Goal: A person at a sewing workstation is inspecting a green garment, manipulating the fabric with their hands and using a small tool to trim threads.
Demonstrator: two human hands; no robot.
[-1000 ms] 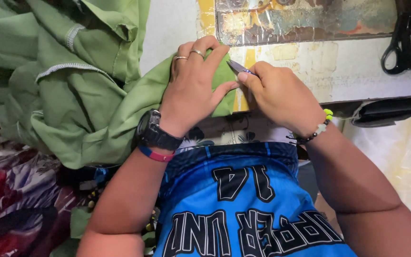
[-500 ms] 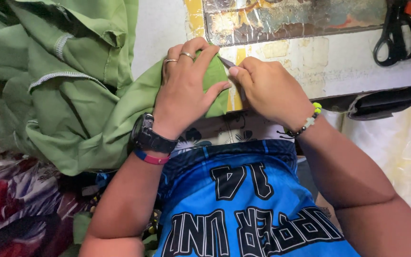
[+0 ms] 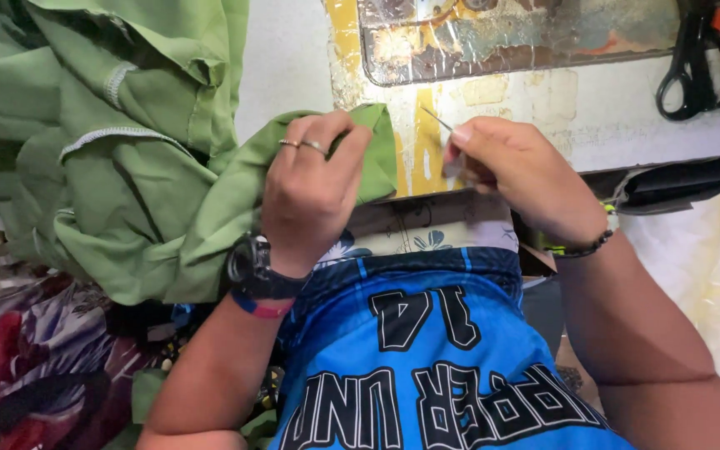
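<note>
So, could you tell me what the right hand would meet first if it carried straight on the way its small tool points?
Probably the worn metal plate set in the table top; the right hand aims its thin tool up-left across bare painted surface, though depth is unclear.

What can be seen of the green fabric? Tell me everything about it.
The green fabric is a soft, matte, woven-looking cloth, bunched in loose folds at the left of the view. Pale stitched edges run along some of its folds. One corner stretches right onto the worn white worktable, where the left hand pinches it flat at the table's edge. The right hand, close beside that corner but apart from it, holds a thin metal tool. Darker patterned cloth lies below the heap.
</note>
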